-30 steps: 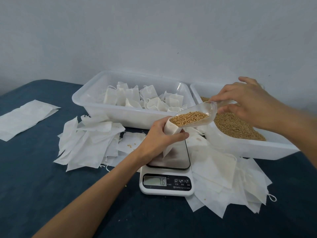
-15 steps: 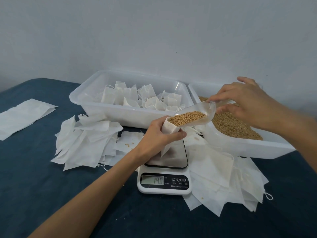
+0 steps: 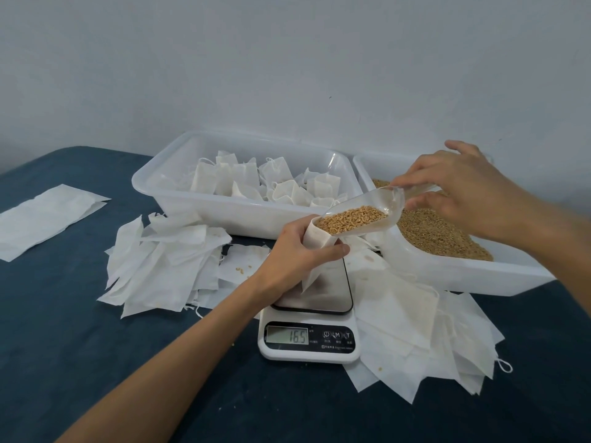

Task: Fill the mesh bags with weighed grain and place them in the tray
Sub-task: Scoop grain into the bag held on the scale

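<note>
Left hand (image 3: 295,251) curled around an open mesh bag (image 3: 315,247) on the kitchen scale (image 3: 311,327) mid-tabletop, right hand (image 3: 460,190) pinching a clear scoop (image 3: 367,215) of grain at the bag's mouth, filled bags in the tray (image 3: 198,206) toward the far edge.

The left hand (image 3: 295,251) covers most of the mesh bag (image 3: 316,247) it grips, and the bag's bottom hides part of the scale (image 3: 308,340) platform, so I can't tell whether they touch. The scoop (image 3: 361,215) handle vanishes inside the right hand (image 3: 460,193), and both forearms run off the frame's edges. The small print beside the scale's buttons is too fine to read.
</note>
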Tool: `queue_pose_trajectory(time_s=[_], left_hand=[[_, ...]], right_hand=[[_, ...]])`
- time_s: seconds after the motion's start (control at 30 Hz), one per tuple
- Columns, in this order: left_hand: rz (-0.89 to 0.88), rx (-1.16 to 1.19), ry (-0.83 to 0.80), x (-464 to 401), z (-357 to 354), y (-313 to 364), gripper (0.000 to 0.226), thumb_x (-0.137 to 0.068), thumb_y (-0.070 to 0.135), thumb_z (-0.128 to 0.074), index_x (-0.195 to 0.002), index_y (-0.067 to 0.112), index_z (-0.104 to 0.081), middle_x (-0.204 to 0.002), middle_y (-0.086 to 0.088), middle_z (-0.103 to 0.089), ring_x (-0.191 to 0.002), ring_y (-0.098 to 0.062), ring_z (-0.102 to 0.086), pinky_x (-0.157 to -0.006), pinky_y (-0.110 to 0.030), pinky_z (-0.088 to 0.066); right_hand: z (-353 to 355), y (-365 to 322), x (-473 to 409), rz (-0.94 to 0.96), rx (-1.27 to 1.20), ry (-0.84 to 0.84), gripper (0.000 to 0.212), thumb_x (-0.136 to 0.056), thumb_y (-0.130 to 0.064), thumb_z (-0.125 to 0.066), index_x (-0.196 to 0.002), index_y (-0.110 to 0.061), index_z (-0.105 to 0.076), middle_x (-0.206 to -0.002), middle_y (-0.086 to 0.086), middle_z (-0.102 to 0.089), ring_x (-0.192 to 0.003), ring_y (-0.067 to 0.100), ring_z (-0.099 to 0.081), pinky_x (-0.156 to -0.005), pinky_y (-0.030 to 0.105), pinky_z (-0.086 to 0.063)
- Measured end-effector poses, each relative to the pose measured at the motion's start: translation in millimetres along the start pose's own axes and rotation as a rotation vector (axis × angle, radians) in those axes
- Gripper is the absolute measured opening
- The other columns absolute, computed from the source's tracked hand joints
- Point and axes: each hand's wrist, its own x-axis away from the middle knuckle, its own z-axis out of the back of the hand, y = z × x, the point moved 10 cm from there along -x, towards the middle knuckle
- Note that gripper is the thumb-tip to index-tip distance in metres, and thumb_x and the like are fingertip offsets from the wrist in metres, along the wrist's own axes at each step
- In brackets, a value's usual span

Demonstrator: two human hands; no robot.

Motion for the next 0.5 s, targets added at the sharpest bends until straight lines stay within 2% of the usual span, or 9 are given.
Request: queue_pose_trajectory(time_s=[0.2,0.33,0.5], left_hand=[[0.011,0.001,-0.004,1.1,-1.1,0.0,0.024,-0.089,0.013,-0.082,-0.111,0.009,-0.073,-0.095,-0.002,-0.075,-0.082,-0.005,-0.066,-0.074,-0.015,-0.051],[0.013,-0.007,0.001,0.7,0.5,1.4,0.024,-0.090,0.014,-0.082,-0.111,0.007,-0.073,-0.105,-0.015,-0.074,-0.085,-0.008,-0.066,-0.076,-0.017,-0.052],[0.017,-0.002,0.003,1.1,1.4,0.6,0.020,-0.090,0.014,-0.082,-0.107,0.010,-0.074,-0.098,-0.005,-0.075,-0.085,-0.008,-0.065,-0.076,-0.016,-0.051]], right_hand=[[-1.2,0.4,0.0,0.006,0.006,-0.001,0.032,-0.090,-0.020,-0.073,-0.121,-0.029,-0.071,-0.110,-0.006,-0.069,-0.114,0.019,-0.059,-0.122,0.043,-0.009],[-1.3,-0.4,-0.1,0.012,0.012,0.004,0.032,-0.090,-0.020,-0.072,-0.121,-0.029,-0.071,-0.110,-0.006,-0.069,-0.114,0.019,-0.058,-0.122,0.043,-0.009],[-1.4,-1.3,0.5,0.016,0.006,0.011,0.031,-0.091,-0.018,-0.071,-0.121,-0.028,-0.072,-0.110,-0.004,-0.068,-0.114,0.021,-0.058,-0.122,0.043,-0.008]])
